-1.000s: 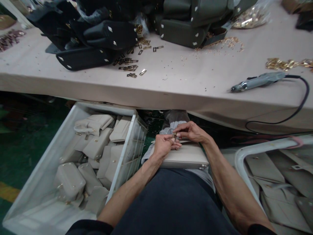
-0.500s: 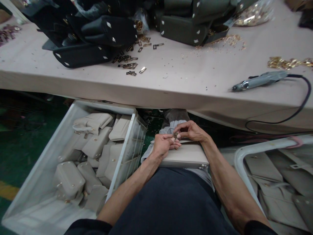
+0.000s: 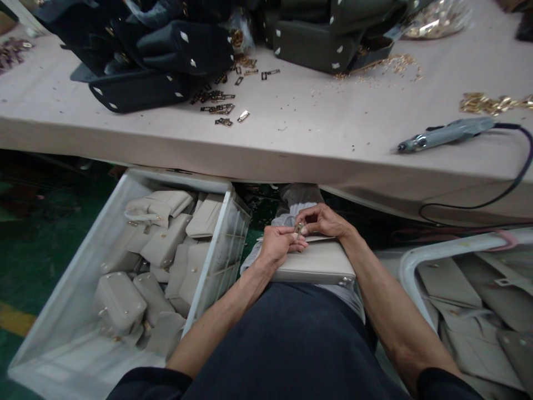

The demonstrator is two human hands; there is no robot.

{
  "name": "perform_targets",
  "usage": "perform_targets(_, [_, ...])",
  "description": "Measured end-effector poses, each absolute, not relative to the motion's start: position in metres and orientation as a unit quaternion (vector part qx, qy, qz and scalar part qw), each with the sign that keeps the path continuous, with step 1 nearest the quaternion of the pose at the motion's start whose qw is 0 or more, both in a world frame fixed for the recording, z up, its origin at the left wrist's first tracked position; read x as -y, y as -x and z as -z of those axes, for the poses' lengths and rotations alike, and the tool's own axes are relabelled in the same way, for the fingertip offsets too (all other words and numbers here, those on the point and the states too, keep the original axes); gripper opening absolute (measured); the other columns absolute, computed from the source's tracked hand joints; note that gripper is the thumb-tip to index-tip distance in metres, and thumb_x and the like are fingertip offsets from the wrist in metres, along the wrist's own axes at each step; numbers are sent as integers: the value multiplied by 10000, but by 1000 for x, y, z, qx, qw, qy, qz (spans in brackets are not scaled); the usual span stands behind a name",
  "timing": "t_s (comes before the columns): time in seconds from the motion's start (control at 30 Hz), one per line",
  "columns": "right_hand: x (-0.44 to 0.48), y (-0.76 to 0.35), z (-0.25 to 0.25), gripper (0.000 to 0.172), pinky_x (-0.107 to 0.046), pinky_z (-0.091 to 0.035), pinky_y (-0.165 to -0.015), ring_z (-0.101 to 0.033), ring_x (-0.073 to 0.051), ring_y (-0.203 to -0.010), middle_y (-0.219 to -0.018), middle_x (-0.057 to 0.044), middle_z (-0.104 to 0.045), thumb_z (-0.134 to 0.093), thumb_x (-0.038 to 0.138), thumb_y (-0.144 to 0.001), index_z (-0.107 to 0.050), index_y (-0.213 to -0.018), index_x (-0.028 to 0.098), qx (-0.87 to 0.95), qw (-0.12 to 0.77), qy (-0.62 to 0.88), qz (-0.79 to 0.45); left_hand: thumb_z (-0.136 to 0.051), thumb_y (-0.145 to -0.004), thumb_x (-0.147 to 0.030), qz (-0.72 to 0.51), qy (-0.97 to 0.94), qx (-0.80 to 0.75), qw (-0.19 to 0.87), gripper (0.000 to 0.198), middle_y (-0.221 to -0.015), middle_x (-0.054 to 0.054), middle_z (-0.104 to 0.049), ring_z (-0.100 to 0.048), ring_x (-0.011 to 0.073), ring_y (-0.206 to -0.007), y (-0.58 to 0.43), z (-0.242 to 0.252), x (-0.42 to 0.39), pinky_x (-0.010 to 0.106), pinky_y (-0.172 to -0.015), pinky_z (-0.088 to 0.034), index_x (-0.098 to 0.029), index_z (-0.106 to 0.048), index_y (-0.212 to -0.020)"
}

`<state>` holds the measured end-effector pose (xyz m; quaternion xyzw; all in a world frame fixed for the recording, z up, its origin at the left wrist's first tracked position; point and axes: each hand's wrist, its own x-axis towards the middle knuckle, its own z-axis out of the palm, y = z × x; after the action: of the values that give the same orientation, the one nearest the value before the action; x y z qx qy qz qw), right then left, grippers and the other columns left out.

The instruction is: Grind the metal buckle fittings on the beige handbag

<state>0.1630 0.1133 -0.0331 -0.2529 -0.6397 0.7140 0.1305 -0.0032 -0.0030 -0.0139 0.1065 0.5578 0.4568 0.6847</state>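
Observation:
A beige handbag (image 3: 314,266) lies across my lap, with small metal studs at its near right corner. Above its far side, my left hand (image 3: 278,244) is closed, pinching a small metal clasp (image 3: 298,228) between thumb and fingers. My right hand (image 3: 325,221) meets it from the other side, its thumb and fingertips closed on the same clasp. The exact shape of this fitting is too small to make out, and fingers partly cover it.
On the left, a white crate (image 3: 227,222) holds several beige bags; more fill a second bin (image 3: 410,266) on the right. The table (image 3: 316,125) bears dark bags (image 3: 141,91), loose metal plates (image 3: 216,97), gold fittings (image 3: 485,103) and a corded electric screwdriver (image 3: 449,135).
The clasp has turned slightly between my fingertips and shows a lighter face. Both hands stay nearly in place over the bag, and the camera view has shifted a little.

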Motion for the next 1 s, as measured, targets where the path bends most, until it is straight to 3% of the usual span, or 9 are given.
perform_targets(0.3, [-115,-162,40,364,-294,-544,-720,-682,-201,-774,-874,-74,-753,-935,389,-711,-811,-956,150,613,140,263,-732,-616,-748,68,-466,-93,-556,682,192,-762,191,-771,-772,244,-627,3,17,3,264,-562,-625,-9,-754,-857])
perform_targets(1.0, [-118,-158,37,356,-304,-558,-694,-671,-192,-729,-793,-50,-725,-936,383,-706,-817,-953,155,614,140,244,-737,-604,-820,56,-476,-53,-535,696,143,-887,260,-772,-796,292,-718,6,17,5,310,-633,-657,43,-723,-897])
